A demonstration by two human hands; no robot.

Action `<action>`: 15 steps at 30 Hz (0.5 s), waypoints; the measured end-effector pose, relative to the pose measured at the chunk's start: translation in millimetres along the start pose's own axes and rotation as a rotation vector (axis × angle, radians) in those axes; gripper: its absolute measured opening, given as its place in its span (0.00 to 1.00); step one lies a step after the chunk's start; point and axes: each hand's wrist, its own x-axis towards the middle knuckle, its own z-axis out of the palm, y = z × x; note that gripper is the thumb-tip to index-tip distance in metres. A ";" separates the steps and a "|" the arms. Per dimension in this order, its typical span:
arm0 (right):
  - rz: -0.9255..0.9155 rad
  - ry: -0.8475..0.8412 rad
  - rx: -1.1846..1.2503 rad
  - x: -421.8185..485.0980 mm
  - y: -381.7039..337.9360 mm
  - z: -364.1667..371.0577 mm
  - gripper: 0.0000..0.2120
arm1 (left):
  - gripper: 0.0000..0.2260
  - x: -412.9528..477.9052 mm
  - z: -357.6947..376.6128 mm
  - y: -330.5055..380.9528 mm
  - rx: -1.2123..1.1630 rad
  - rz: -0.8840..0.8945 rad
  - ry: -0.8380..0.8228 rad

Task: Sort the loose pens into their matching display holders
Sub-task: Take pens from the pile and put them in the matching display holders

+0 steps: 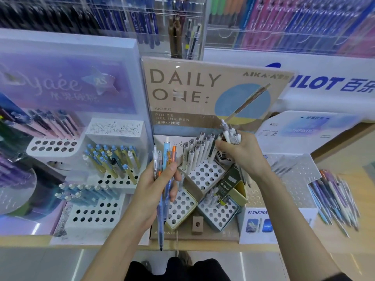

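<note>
Dark clothing point(182, 269) shows lowest, between two bare forearms that reach up over the desk point(349, 157). Both hands are full and held apart. The left hand point(160, 185) has its fingers curled round a bundle of mixed pens point(166, 157), blue, orange and clear, with the longest blue one hanging below the wrist. The right hand point(243, 153) clutches a bunch of white pens point(230, 130) whose tops stick out above its knuckles. Between the hands and just beneath them sits a white perforated holder point(205, 175), its back rows filled with upright pale pens. Behind the hands rises a DAILY ONE card point(182, 88). Well to the right of the right hand, loose pens point(334, 197) lie scattered on the desk. Left of the left hand, blue and yellow pens point(113, 159) stand in another display
</note>
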 end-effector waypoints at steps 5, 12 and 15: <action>0.010 -0.014 -0.030 -0.4 -1.1 -1.9 0.13 | 0.13 1.2 4.3 1.2 -0.022 -0.016 0.047; -0.036 -0.050 -0.144 6.3 -7.6 2.5 0.12 | 0.13 2.7 2.3 -0.6 -0.128 -0.082 0.089; -0.025 -0.076 -0.146 5.6 -7.1 0.4 0.10 | 0.14 2.8 1.0 -0.6 -0.146 -0.093 0.089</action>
